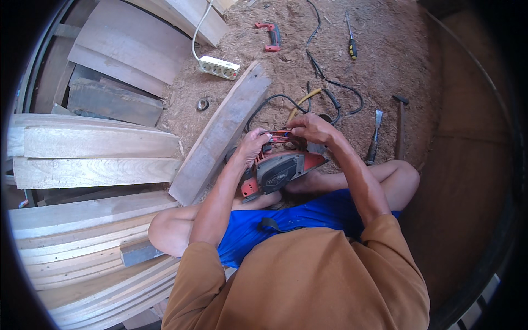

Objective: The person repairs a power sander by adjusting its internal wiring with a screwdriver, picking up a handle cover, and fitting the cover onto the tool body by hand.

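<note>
A red and black electric planer (281, 171) lies tilted on its side across my crossed legs. Its handle area is opened up, and thin wires (278, 137) show inside. My left hand (252, 146) is closed around the left end of that opened handle, thumb and fingertips by the wires. At the right end, my right hand (314, 130) has its fingers bent together over the handle; whatever they pinch is hidden. A loose red and grey handle cover (274, 37) rests on the floor farther off.
A thick plank (220, 132) lies slanted left of the planer. Stacked boards (99, 143) fill the left side. Beyond are a power strip (219, 67), a tape roll (203, 104), a black cord (316, 63) and a screwdriver (351, 41). A chisel (375, 137) and a hammer (400, 126) lie right.
</note>
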Available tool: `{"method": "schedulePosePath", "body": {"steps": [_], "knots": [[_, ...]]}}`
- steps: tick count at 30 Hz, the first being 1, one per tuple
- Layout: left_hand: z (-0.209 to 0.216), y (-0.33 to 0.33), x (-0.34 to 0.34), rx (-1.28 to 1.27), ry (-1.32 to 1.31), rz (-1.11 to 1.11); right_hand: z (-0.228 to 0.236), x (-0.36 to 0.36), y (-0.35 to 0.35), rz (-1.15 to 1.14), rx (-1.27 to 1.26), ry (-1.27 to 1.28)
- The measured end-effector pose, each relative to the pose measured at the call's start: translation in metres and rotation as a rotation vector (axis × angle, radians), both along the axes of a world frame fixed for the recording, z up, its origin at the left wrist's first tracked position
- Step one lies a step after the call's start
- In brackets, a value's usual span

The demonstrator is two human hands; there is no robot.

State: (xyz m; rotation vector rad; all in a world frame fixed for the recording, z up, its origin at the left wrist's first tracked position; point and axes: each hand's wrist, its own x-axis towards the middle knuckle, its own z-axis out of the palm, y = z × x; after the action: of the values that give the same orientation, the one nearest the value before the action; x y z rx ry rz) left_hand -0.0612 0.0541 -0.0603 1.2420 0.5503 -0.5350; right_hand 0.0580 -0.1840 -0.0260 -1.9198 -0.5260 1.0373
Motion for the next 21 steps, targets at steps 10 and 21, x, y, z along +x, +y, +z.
{"method": "schedulePosePath", "body": {"steps": [10,21], "knots": [[0.002,-0.004,-0.002,0.044,-0.013,0.016,0.007,-0.004,0.027,0.006,-0.308,-0.061],[-0.002,-0.005,0.004,-0.046,0.02,0.017,-0.011,0.004,-0.013,-0.041,0.024,-0.039]]}}
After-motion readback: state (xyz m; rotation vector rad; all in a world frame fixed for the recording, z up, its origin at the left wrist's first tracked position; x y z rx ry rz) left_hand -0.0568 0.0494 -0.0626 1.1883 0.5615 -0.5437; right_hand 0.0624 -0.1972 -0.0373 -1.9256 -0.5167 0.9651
